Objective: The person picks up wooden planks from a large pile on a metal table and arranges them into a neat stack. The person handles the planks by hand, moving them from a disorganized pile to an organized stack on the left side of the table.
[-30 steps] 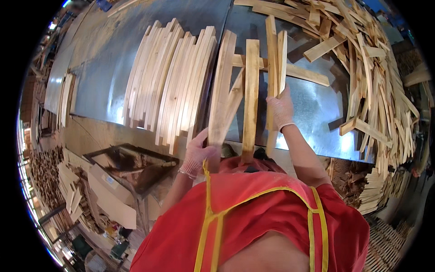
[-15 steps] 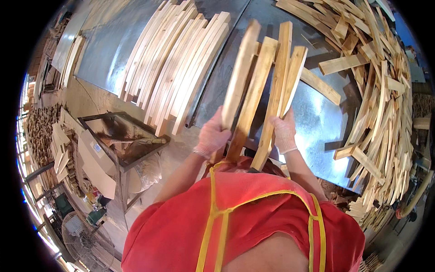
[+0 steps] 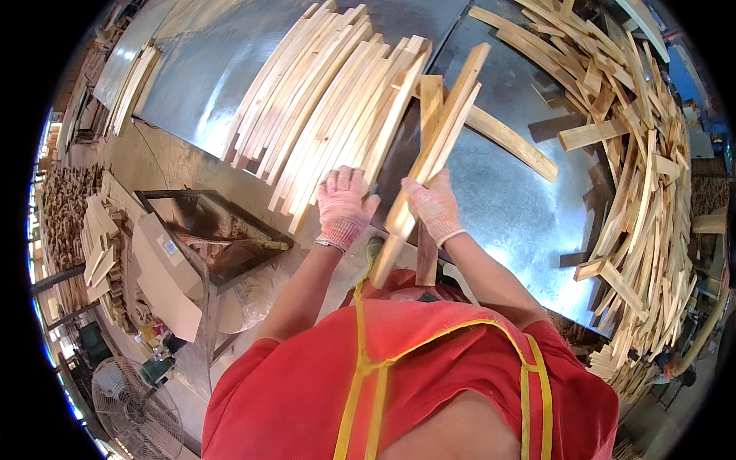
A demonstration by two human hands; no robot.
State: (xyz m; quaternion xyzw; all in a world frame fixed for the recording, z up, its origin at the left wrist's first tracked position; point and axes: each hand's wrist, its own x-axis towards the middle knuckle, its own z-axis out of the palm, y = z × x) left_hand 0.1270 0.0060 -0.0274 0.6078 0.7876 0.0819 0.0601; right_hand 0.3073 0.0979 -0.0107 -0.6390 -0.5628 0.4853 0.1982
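Note:
My left hand (image 3: 345,205), in a pale work glove, lies with its fingers spread and the thumb apart at the near ends of a row of pale wooden strips (image 3: 330,115) on the metal table. My right hand (image 3: 434,204), also gloved, is closed round a pair of wooden strips (image 3: 452,107), which slant from upper right toward my body. Under that pair, another wooden strip (image 3: 427,264) juts over the table's near edge. A further loose board (image 3: 514,144) lies slantwise to the right of it.
A big jumbled heap of wooden strips (image 3: 632,207) covers the table's right side. To the left stand a dark metal frame bin (image 3: 218,230), a cardboard sheet (image 3: 165,272) and a round fan (image 3: 136,402). More strips (image 3: 132,92) are stacked at the far left.
My left hand has let go of its strips and moved left, its fingers spreading at the row. The row has gained strips on its right. My right hand has swung left with its pair.

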